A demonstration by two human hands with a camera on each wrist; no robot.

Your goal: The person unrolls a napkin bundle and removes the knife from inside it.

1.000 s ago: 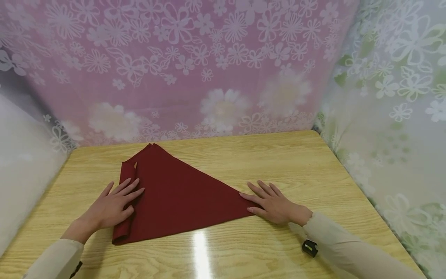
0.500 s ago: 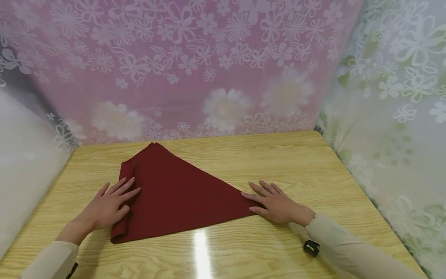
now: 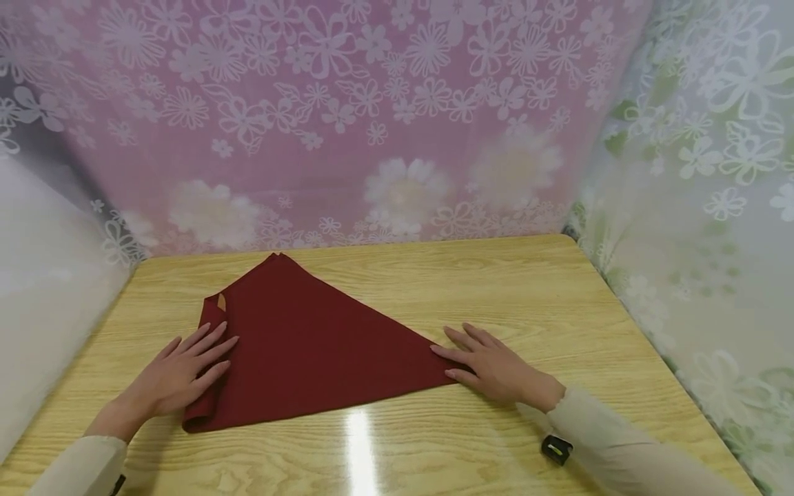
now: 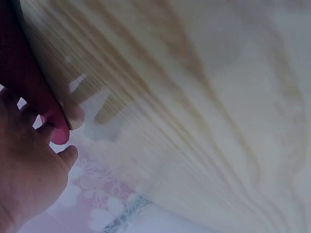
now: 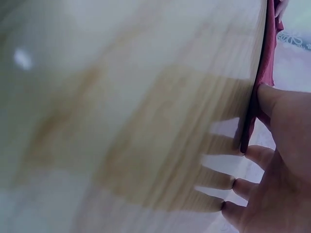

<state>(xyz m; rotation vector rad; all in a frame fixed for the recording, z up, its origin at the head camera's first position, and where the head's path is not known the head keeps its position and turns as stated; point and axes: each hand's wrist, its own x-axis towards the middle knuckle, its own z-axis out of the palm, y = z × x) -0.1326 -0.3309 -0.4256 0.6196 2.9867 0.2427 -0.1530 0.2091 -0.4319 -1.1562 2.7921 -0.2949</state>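
Observation:
A dark red cloth (image 3: 310,344) lies folded on the table, wide at the left and tapering to a point at the right. Its left edge is turned over into a loose roll (image 3: 214,317). My left hand (image 3: 174,379) rests on that roll, fingers spread and nearly straight. Over at the tapered end, my right hand (image 3: 496,368) presses the cloth with thumb and index finger while its other fingers extend onto the table. In the right wrist view the cloth's edge (image 5: 265,63) runs under the thumb. The left wrist view shows the roll (image 4: 29,82) beneath the left fingers.
The wood-grain table (image 3: 496,275) carries a bright light reflection near its front. A pink floral curtain (image 3: 310,138) hangs behind it, with a pale floral curtain (image 3: 701,275) at the right and a whitish one (image 3: 56,289) at the left.
My left hand has shifted left, and the rolled edge has moved left with it, so the flat part of the cloth reaches farther left. The right hand stays at the tapered end.

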